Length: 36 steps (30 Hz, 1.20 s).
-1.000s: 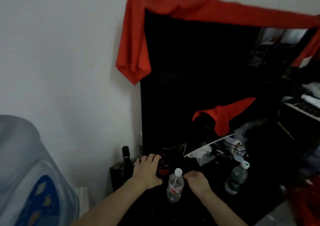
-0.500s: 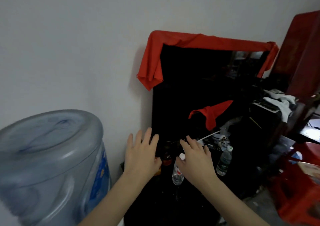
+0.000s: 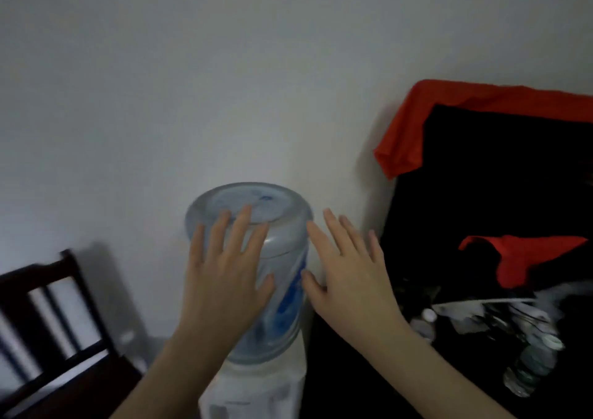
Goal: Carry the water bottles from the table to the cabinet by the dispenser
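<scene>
Facing a pale wall (image 3: 224, 81), you are holding both hands up with fingers spread and nothing in them: your left hand (image 3: 224, 277) is lying across the view of the big inverted water jug (image 3: 282, 258), though whether it is touching the jug cannot be told, and your right hand (image 3: 349, 277) is hovering just beside the jug. The jug is sitting on a white dispenser (image 3: 256, 389). To the right, a dark cabinet (image 3: 337, 370) is carrying a blurred water bottle (image 3: 425, 322) with a white cap, and a second water bottle (image 3: 532, 364) is standing farther right among clutter. A red cloth (image 3: 407, 136) is draping over a black panel behind them. A dark wooden chair (image 3: 54, 316) is standing at the left.
</scene>
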Each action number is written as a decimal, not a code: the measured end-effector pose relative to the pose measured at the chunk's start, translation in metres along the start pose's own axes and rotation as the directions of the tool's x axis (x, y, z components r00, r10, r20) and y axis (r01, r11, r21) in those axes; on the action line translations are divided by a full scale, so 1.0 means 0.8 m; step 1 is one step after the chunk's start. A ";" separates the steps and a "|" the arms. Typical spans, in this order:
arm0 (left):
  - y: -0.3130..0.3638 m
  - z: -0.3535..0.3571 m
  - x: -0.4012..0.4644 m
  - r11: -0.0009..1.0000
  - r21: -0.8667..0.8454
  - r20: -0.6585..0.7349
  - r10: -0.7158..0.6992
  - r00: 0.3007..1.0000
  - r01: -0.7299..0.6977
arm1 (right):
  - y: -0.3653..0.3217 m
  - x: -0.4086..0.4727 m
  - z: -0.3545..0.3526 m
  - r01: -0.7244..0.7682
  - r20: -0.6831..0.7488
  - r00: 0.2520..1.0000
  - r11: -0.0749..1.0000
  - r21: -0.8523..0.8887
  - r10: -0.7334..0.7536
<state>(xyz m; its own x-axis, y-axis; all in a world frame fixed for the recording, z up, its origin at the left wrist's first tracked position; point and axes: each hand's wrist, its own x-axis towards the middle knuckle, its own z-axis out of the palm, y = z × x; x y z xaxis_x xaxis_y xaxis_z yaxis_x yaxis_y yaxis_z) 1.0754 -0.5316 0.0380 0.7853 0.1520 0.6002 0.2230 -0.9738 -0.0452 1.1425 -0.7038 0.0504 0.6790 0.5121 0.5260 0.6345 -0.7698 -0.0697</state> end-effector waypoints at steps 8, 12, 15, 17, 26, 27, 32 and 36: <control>-0.092 -0.090 -0.125 0.911 0.244 0.028 -0.350 0.936 0.333 | -0.158 -0.016 0.024 0.324 0.030 0.940 0.914 0.244 -0.341; -0.142 -0.148 -0.203 0.807 0.328 -0.034 -0.509 0.860 0.491 | -0.253 -0.031 0.019 0.456 0.018 0.873 0.830 0.321 -0.487; -0.175 -0.193 -0.267 0.697 0.406 -0.077 -0.619 0.782 0.591 | -0.332 -0.049 0.008 0.529 0.004 0.819 0.758 0.382 -0.573; -0.193 -0.224 -0.308 0.624 0.451 -0.108 -0.671 0.734 0.638 | -0.384 -0.064 0.000 0.587 0.018 0.765 0.708 0.392 -0.644; -0.263 -0.385 -0.506 0.280 0.597 -0.254 -0.823 0.508 0.752 | -0.610 -0.174 -0.079 0.723 -0.053 0.474 0.354 0.594 -0.879; -0.267 -0.400 -0.527 0.246 0.604 -0.268 -0.833 0.483 0.758 | -0.633 -0.189 -0.089 0.727 -0.071 0.454 0.323 0.606 -0.888; -0.269 -0.473 -0.627 0.073 0.628 -0.352 -0.861 0.366 0.775 | -0.730 -0.266 -0.136 0.741 -0.147 0.320 0.150 0.655 -0.936; -0.253 -0.521 -0.701 -0.108 0.639 -0.425 -0.874 0.233 0.761 | -0.789 -0.331 -0.170 0.725 -0.188 0.186 0.005 0.688 -0.964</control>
<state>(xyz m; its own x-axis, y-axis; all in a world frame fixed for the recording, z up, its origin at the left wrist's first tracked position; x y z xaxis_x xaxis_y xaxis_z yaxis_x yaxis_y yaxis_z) 0.3495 -0.4899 0.0434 -0.2572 0.8151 0.5191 0.9432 0.3287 -0.0487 0.5122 -0.4056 0.0704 -0.5553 0.7657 0.3245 0.7501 0.6296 -0.2021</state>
